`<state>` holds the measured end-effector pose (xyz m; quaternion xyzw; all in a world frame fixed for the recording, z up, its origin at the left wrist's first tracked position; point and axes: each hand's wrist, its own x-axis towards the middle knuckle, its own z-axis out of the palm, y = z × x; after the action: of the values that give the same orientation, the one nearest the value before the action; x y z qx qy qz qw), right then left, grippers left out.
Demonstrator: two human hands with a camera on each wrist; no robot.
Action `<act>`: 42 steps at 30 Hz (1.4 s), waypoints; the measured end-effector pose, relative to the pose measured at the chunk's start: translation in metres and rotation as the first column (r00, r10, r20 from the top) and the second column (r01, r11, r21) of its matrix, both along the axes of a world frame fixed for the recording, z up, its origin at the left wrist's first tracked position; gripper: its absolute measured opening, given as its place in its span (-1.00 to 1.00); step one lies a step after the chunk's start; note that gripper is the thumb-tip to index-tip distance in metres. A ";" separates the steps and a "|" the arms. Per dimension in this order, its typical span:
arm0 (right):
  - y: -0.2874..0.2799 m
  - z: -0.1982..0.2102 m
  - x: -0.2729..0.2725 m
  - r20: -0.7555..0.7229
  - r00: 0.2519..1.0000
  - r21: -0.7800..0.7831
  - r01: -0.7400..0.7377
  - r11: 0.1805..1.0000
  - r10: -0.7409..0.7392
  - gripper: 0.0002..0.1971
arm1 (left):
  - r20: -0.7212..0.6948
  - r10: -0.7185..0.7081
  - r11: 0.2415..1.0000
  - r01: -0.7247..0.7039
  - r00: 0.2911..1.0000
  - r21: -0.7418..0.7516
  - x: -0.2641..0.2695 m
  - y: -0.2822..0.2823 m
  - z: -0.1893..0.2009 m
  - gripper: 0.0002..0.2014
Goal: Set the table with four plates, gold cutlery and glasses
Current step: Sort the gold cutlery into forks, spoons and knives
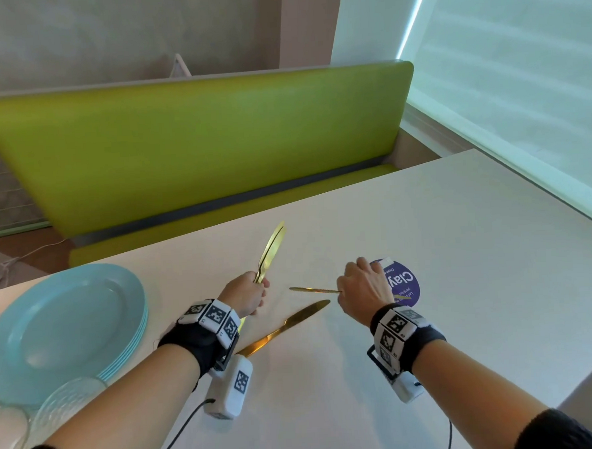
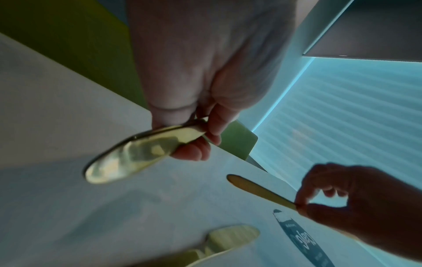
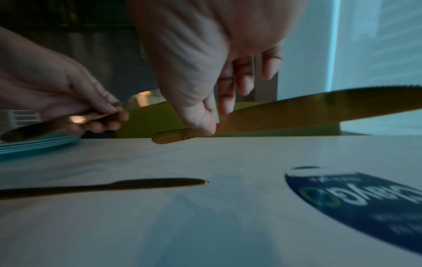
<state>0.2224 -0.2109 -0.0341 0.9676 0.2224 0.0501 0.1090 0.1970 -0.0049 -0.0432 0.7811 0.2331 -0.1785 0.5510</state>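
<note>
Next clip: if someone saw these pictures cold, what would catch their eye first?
Probably the gold knives: the left hand grips gold knives with blades pointing up and away, the right hand pinches another knife above the white table, and a third knife lies between them. Next, the stack of blue plates at near left and the green bench behind.

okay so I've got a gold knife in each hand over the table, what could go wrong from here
1. The right hand only pinches its knife near the handle end, with the long blade sticking out; it could tip or slip onto the table.
2. The left hand seems to hold two knives together; one may slide loose.
3. A third knife lies between the hands, and the stacked plates and a glass sit beside the left forearm, so a sweep might knock them.
</note>
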 end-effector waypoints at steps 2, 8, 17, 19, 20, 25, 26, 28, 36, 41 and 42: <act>0.009 0.003 -0.003 0.038 0.993 -0.018 -0.111 0.994 0.111 -0.76 | 0.015 0.035 0.999 -0.035 0.999 0.026 0.002 0.000 0.007 -0.79; 0.039 0.009 -0.019 0.006 0.913 -0.058 -0.408 0.911 0.409 -0.81 | -0.068 -0.203 0.964 0.211 0.977 0.160 -0.003 -0.009 0.005 -0.82; 0.060 0.004 -0.026 -0.028 0.879 -0.116 -0.475 0.872 0.475 -0.85 | -0.171 -0.372 0.927 0.375 0.912 -0.015 -0.015 -0.023 0.003 -0.76; 0.061 0.005 -0.025 -0.032 0.880 -0.118 -0.474 0.873 0.474 -0.88 | -0.182 -0.375 0.927 0.373 0.909 -0.045 -0.016 -0.023 0.004 -0.76; 0.061 0.005 -0.025 -0.038 0.877 -0.124 -0.479 0.869 0.478 -0.92 | -0.180 -0.382 0.924 0.378 0.906 -0.059 -0.017 -0.022 0.004 -0.76; 0.063 -0.001 -0.021 -0.067 0.883 -0.104 -0.469 0.877 0.464 -0.88 | -0.149 -0.436 0.900 0.434 0.888 -0.045 -0.020 -0.020 0.000 -0.75; 0.064 -0.002 -0.021 -0.062 0.886 -0.095 -0.464 0.881 0.460 -0.87 | -0.139 -0.432 0.902 0.431 0.891 -0.036 -0.020 -0.020 -0.001 -0.75; 0.063 -0.004 -0.021 -0.045 0.887 -0.051 -0.462 0.886 0.460 -0.84 | -0.126 -0.420 0.907 0.421 0.899 -0.013 -0.021 -0.019 -0.002 -0.74; 0.064 -0.022 -0.039 -0.229 0.951 0.143 -0.178 0.974 0.208 -0.82 | -0.099 -0.144 0.990 0.142 0.985 -0.026 -0.015 -0.003 -0.011 -0.83; 0.075 -0.044 -0.059 -0.563 0.821 0.150 0.213 0.965 -0.094 -0.56 | -0.082 -0.007 0.998 0.003 0.997 -0.060 -0.011 0.008 -0.014 -0.80; 0.079 -0.045 -0.061 -0.597 0.791 0.151 0.272 0.950 -0.131 -0.53 | -0.080 0.011 0.998 -0.016 0.997 -0.067 -0.011 0.009 -0.015 -0.76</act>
<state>0.1613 -0.1320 -0.0789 0.9605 0.1326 -0.2338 -0.0716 0.1861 0.0042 -0.0582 0.7527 0.2540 -0.2133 0.5687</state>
